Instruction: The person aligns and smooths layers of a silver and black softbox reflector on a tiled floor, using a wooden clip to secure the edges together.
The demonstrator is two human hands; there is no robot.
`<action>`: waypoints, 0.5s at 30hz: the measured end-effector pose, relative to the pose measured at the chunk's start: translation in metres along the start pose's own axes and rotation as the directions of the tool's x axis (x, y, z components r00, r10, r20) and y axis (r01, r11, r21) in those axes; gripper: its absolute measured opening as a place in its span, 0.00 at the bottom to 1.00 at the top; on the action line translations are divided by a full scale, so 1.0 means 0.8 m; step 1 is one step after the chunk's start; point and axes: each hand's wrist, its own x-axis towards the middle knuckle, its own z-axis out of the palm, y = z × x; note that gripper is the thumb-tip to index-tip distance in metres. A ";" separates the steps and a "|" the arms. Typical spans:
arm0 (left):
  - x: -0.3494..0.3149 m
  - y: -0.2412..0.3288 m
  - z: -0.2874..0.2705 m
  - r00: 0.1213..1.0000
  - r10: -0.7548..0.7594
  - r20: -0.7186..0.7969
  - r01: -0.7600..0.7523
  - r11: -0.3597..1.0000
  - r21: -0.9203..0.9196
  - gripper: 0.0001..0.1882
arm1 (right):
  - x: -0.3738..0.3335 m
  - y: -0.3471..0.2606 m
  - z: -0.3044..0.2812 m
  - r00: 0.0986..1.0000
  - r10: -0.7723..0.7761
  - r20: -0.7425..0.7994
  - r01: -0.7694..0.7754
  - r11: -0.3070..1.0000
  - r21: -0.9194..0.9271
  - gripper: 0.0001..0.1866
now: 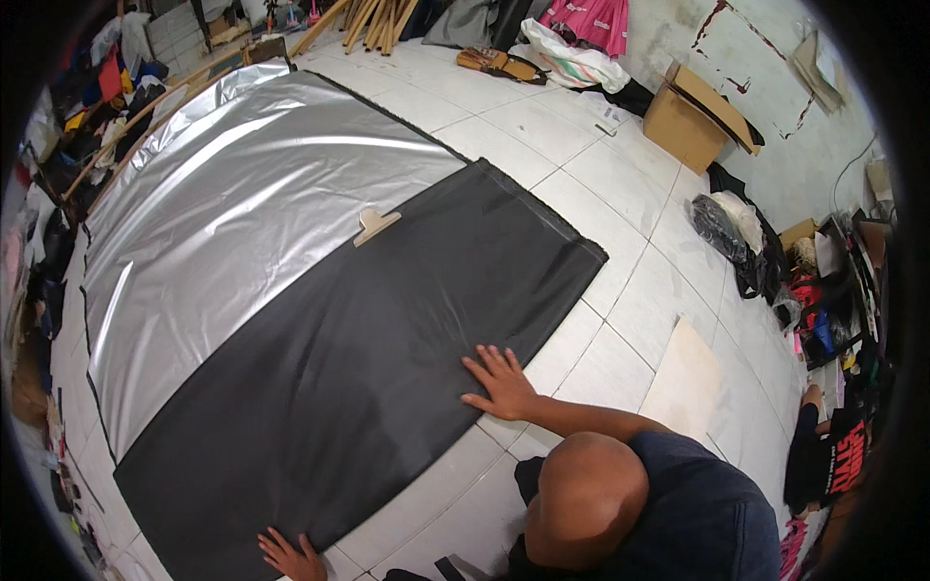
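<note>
A large sheet of fabric lies spread on the white tiled floor. Its far part shows a shiny silver face [223,223], and its near part a black face [320,378] that looks folded over the silver. On the border between the two rests a flat metal piece [376,227], shaped like a bulldog clip. My right hand [500,383] presses flat on the black fabric by its near right edge, fingers spread. Close to the lower edge of the view, my left hand [291,557] also lies on the black fabric, fingers apart. Neither hand holds anything.
A cardboard box [690,121] stands by the right wall. Bags and bundled cloth [731,228] lie below it. A pale flat sheet [684,380] sits on the tiles to the right. Wooden poles [376,24] lean at the back, and clutter lines the left side.
</note>
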 end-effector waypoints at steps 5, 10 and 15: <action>-0.026 -0.046 -0.019 0.823 -0.564 0.064 0.517 0.700 -0.493 0.48 | -0.042 0.048 -0.034 0.748 0.644 -0.159 -0.545 0.733 0.408 0.26; 0.009 -0.136 0.039 0.479 -0.427 0.767 0.608 -0.470 -0.641 0.24 | 0.016 0.152 0.007 0.431 0.862 0.266 -0.480 -0.030 0.876 0.32; 0.023 -0.153 0.064 0.724 -0.229 0.651 0.254 -0.788 -0.561 0.18 | 0.039 0.204 0.024 0.695 0.619 0.366 -0.234 -0.286 0.929 0.20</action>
